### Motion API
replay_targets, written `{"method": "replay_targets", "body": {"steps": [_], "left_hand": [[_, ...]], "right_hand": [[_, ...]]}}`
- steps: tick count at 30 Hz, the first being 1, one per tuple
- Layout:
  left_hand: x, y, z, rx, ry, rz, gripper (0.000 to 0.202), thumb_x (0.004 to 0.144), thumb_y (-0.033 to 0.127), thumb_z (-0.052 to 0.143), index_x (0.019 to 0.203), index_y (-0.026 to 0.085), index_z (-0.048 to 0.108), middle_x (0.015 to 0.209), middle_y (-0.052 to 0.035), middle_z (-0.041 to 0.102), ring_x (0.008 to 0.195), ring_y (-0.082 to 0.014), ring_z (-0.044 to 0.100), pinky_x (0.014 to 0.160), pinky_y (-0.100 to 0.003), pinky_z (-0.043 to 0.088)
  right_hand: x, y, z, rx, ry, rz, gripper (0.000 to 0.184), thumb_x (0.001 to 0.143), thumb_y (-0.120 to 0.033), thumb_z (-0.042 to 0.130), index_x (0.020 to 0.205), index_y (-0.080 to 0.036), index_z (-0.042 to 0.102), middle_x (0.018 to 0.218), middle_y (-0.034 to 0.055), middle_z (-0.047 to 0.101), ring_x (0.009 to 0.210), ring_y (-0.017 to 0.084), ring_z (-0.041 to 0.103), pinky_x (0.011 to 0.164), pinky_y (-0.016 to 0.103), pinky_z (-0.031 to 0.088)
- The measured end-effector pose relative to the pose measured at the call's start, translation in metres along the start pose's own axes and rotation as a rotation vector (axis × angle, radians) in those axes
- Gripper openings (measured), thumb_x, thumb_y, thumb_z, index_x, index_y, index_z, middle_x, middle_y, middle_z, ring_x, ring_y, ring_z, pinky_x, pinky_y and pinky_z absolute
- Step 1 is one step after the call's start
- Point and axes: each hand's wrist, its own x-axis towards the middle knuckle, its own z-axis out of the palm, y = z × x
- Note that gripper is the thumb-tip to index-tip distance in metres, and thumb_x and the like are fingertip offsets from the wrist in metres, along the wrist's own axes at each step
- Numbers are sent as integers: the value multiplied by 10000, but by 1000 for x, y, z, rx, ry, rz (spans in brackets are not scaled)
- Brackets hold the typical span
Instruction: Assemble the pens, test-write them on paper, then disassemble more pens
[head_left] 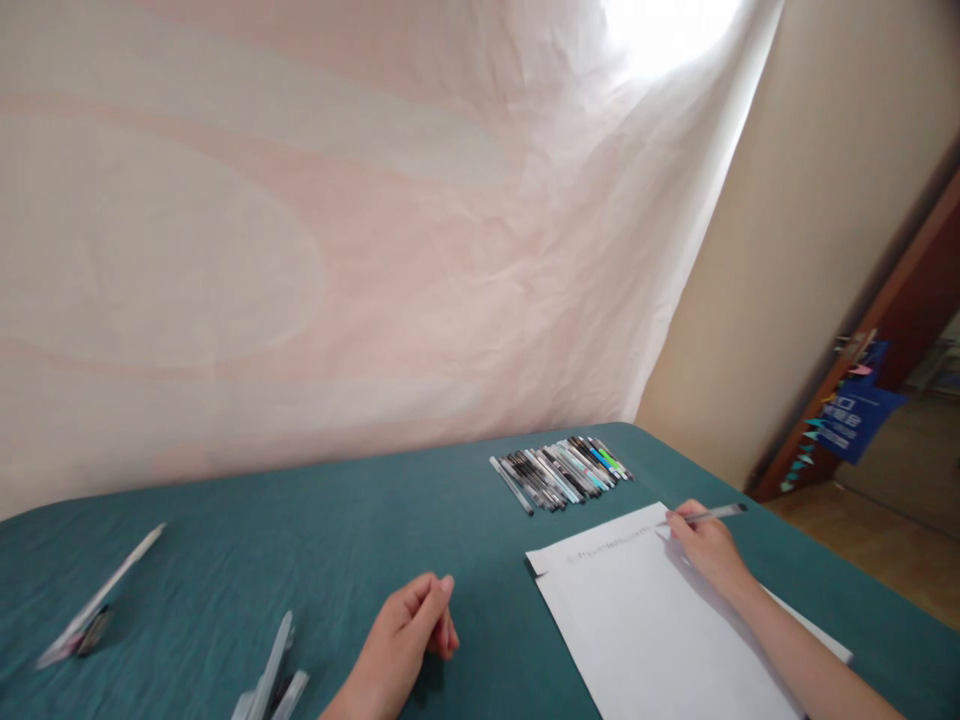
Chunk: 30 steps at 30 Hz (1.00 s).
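Left hand, between 6 and 7 o'clock in the head view: bare, rounded knuckles, thumb with a blunt tip, nail detail too soft to read, bare left wrist cut by the lower frame edge. Right hand, at 4 o'clock: bare too, slim fingers, smaller in view than the left, narrow right wrist widening into a slender bare forearm, also around 4 o'clock. Surface of both looks smooth, finer marks lost to blur.
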Motion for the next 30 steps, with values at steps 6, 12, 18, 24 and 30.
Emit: {"method": "replay_targets", "body": {"steps": [6,12,18,24,30], "left_hand": [[-3,8,-6,78,-92,-82,370,774,486,424,606,164,493,579,-22,567,552,-126,513,580,-235,398],[-21,59,-52,620,-207,39,237,724,403,511,785,205,625,765,-22,633,692,-161,558,607,-216,377],[-34,86,-116,1143,-33,-10,219,714,319,488,853,212,618,794,-32,634,748,-180,572,656,-245,380],[-38,79,-126,1447,46,-352,398,549,424,627,842,155,608,858,-126,646,781,-279,598,613,-306,413],[-50,62,-117,1190,-23,-459,669,561,513,605,1094,135,462,776,-107,647,523,-220,599,508,-292,427]], "right_hand": [[-2,0,0,-4,-20,7,299,749,-426,404,570,-201,486,434,-29,502,438,135,488,450,232,336],[-3,-9,-7,-29,-61,-17,351,771,-506,383,666,-200,520,480,-9,544,458,155,521,443,238,358],[-14,-55,-11,131,-187,-137,361,804,-491,380,888,-183,547,626,16,587,582,163,562,519,232,433],[-62,-162,3,220,-608,-393,311,860,-415,334,1025,-223,515,762,24,615,636,135,575,599,215,458],[-112,-252,24,257,-791,-851,228,877,-296,347,971,-248,550,829,16,611,720,133,591,654,216,431]]}}
